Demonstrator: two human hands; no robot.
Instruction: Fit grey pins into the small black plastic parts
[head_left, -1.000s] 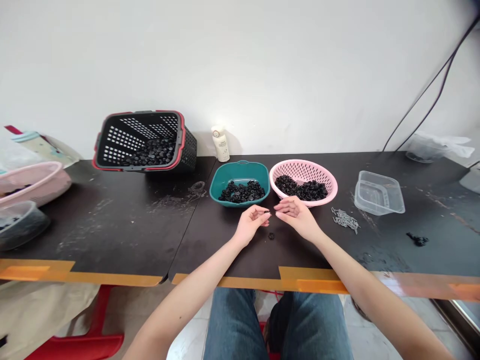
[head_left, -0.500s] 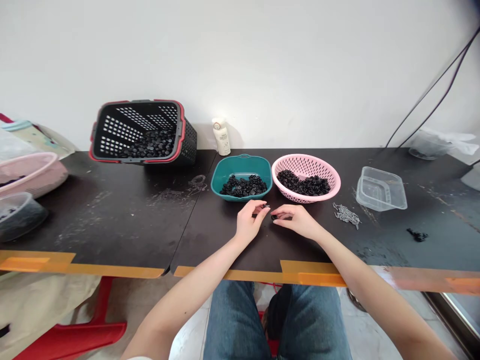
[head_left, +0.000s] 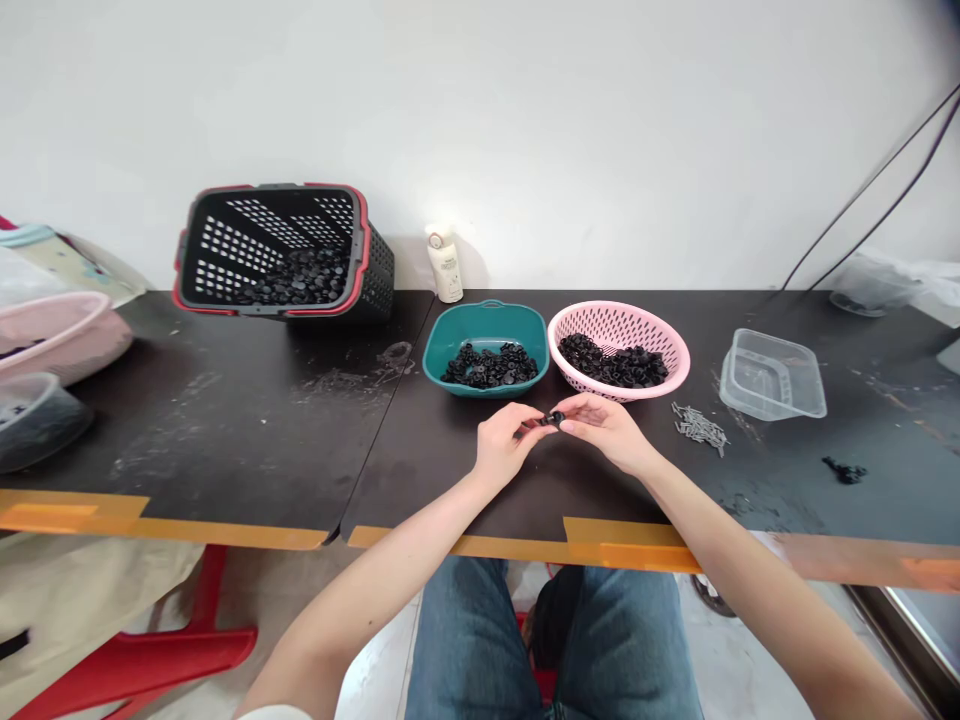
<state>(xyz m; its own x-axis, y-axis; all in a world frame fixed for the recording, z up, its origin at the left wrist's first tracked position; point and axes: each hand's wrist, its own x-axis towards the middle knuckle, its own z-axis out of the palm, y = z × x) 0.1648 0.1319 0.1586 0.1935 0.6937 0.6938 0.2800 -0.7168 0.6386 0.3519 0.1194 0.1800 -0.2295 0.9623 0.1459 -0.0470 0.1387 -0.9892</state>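
My left hand [head_left: 507,440] and my right hand [head_left: 604,428] meet above the dark table, just in front of two containers. Between the fingertips are small black plastic parts [head_left: 556,418], brought together so that they touch. Each hand pinches one; their exact shape is too small to make out. Behind my left hand stands a teal basin [head_left: 486,312] with many small black parts in it. A pink strainer basket [head_left: 679,372] behind my right hand holds more black ring-like parts.
A pile of grey metal pins [head_left: 699,428] lies right of my hands, near a clear plastic tub [head_left: 776,375]. Farther right is a black clump of parts [head_left: 844,471]. A dark basket [head_left: 382,270] of black pieces and a white bottle [head_left: 447,268] stand at the back left.
My hands have come together, and the black parts that were held apart now touch. The view has shifted slightly.
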